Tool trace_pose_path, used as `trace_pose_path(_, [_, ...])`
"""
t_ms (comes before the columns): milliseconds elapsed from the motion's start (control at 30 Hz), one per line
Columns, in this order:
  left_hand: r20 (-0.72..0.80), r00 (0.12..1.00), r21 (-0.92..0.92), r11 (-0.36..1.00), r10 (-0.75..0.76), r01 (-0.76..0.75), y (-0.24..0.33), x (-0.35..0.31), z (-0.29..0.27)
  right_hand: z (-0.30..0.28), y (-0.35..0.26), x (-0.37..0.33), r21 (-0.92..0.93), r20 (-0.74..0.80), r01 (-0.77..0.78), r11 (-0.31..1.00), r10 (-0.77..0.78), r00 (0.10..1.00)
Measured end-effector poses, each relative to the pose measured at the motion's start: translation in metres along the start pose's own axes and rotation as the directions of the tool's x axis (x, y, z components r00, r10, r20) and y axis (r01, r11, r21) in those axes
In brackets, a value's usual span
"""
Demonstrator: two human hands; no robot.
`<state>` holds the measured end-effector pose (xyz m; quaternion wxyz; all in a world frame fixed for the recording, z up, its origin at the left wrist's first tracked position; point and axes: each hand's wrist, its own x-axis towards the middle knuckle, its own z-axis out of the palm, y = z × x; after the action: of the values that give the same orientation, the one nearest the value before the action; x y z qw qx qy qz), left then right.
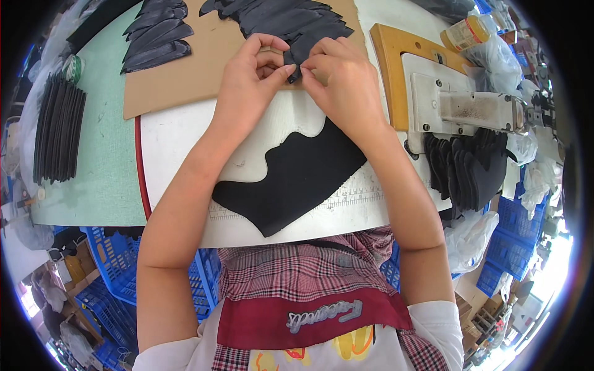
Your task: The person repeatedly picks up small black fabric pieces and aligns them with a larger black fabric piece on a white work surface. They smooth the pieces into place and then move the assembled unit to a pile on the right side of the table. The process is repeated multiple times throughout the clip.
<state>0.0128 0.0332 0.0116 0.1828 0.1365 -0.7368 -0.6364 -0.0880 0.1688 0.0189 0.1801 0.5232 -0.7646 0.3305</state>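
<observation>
"What's in the hands?"
"The left hand (257, 74) and right hand (341, 77) each have a pinching grip closed on a small glossy black strip (294, 76)."
"Where is it?"
"Over the brown cardboard sheet's (173, 86) near edge, beside a pile of shiny black pointed pieces (278, 21) (whether touching, I can't tell). Nearer the body, a matte black wavy-edged flat panel (294, 176) lies on the white counter (170, 142)."
</observation>
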Motion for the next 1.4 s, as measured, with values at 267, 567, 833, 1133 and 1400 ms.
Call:
trace_pose_path(267, [0.019, 1.0, 0.042, 0.999, -0.014, 0.013, -0.001, 0.002, -0.002, -0.003, 0.01, 0.005, 0.353, 0.148, -0.379, 0.855, 0.349, 0.925])
trace_pose_path(567, [0.052, 0.998, 0.134, 0.99, -0.045, 0.038, 0.007, 0.003, -0.009, -0.021, 0.054, 0.013, 0.585, 0.311, -0.66, 0.471, 0.622, 0.719])
trace_pose_path(833, [-0.161, 0.985, 0.385, 0.914, -0.07, 0.127, 0.025, -0.001, 0.003, -0.018, 0.042, 0.014, 0.783, 0.43, -0.59, 0.198, 0.512, 0.743])
trace_pose_path(1133, [0.0, 0.868, 0.701, 0.62, 0.496, -0.354, -0.022, 0.018, 0.009, -0.003, 0.053, 0.036, 0.476, 0.151, -0.544, 0.691, 0.545, 0.824])
trace_pose_path(1400, [-0.003, 0.856, 0.628, 0.667, 0.517, -0.401, -0.017, 0.013, 0.011, -0.086, 0.14, 0.069, 0.322, -0.507, -0.39, 0.863, 0.505, 0.698])
